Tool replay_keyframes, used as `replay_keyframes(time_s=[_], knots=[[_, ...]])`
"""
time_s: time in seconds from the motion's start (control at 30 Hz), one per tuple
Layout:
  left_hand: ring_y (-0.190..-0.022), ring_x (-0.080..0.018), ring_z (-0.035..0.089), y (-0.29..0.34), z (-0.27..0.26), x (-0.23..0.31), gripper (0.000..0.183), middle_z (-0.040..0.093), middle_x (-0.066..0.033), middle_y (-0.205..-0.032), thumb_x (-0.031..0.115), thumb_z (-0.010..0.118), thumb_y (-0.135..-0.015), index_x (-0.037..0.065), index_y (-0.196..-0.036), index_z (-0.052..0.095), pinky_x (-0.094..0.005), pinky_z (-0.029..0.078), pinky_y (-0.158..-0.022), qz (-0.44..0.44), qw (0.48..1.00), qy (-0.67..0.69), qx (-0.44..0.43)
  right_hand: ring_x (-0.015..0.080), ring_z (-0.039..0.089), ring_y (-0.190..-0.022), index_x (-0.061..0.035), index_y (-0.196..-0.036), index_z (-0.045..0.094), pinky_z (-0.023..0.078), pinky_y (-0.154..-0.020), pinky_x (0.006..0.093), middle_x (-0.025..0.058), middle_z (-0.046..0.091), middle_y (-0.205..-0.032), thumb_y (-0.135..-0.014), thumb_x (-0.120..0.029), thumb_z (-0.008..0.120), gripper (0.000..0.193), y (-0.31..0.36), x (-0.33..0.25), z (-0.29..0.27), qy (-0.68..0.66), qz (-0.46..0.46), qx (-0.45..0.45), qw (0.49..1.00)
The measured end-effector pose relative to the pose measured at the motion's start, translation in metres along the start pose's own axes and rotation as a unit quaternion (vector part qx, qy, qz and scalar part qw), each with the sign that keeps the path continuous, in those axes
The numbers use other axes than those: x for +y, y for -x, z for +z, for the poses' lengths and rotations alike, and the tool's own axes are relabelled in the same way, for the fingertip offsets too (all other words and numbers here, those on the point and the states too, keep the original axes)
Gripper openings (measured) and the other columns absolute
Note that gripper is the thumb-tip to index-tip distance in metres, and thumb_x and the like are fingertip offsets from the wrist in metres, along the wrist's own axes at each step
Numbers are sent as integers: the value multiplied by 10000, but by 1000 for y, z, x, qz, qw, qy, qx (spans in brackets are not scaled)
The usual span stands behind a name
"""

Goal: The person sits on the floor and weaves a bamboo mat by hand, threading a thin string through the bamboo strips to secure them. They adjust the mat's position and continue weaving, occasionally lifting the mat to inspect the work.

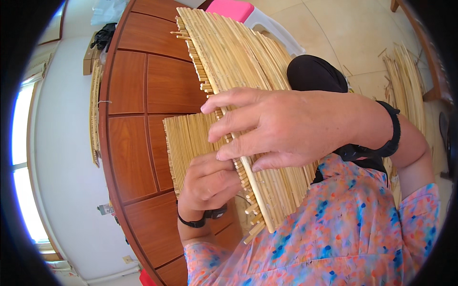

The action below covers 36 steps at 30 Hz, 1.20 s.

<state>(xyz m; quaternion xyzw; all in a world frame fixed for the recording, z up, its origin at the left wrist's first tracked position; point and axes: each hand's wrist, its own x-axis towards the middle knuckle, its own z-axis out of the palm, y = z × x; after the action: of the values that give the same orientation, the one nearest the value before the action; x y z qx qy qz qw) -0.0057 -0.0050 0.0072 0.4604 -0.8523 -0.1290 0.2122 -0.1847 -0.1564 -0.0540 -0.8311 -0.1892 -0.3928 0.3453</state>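
A mat of pale straw-coloured reed stalks [229, 47], bound side by side, slants across my lap with its edge toward the left. Along that edge lies a single smooth reed stalk [260, 198]. My right hand [281, 124] bends its fingers over this stalk, with the thumb against its near side. Just below, my left hand [207, 181] is closed by the stubby cut ends of the stalks; what its fingertips hold is hidden behind the edge. Further reed matting [188, 138] shows behind my left hand; whether it joins the upper mat I cannot tell.
Reddish-brown wooden panelling [129, 124] curves along the left. Loose reed stalks [405, 90] lie on the tiled floor at right, near a wooden furniture leg [431, 93]. A white bin with a pink lid [231, 8] stands beyond the mat. Another reed bundle [95, 114] leans at the wall.
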Motion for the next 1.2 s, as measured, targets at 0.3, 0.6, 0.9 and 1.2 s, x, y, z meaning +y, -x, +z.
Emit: replay_keyframes(time_s=[0.3,0.6,0.9,1.2], knots=[[-658,-273,614,1,6,-15,135,637,-84,-788,18,725,-679,32,-798,664,-339,477,-553,3,990,138,-24,420,445,-1275,-10,-1025,620,410,-1028,505,128,563,-1101,-635,-66,836,450,0,3,-9,-61,1,-51,997],[-586,-252,562,3,2,-12,160,571,-66,-703,-3,724,-689,32,-834,666,-337,430,-507,-22,992,117,-35,423,443,-1284,6,-1047,609,380,-1050,509,144,565,-1119,-642,-62,832,466,-2,5,-8,-96,4,-46,994],[-552,-248,574,1,12,-15,121,585,-69,-659,19,736,-699,31,-800,671,-328,418,-493,2,986,164,-10,424,422,-1305,39,-959,617,364,-1078,517,181,556,-1150,-645,-32,817,379,-6,1,-10,-117,20,-84,989],[-557,-251,590,-2,13,-21,121,609,-79,-666,24,730,-716,23,-829,688,-336,426,-503,10,979,202,-24,438,385,-1339,44,-913,607,392,-1064,491,204,514,-1226,-656,-39,813,340,-6,-4,-16,-109,41,-100,988]])
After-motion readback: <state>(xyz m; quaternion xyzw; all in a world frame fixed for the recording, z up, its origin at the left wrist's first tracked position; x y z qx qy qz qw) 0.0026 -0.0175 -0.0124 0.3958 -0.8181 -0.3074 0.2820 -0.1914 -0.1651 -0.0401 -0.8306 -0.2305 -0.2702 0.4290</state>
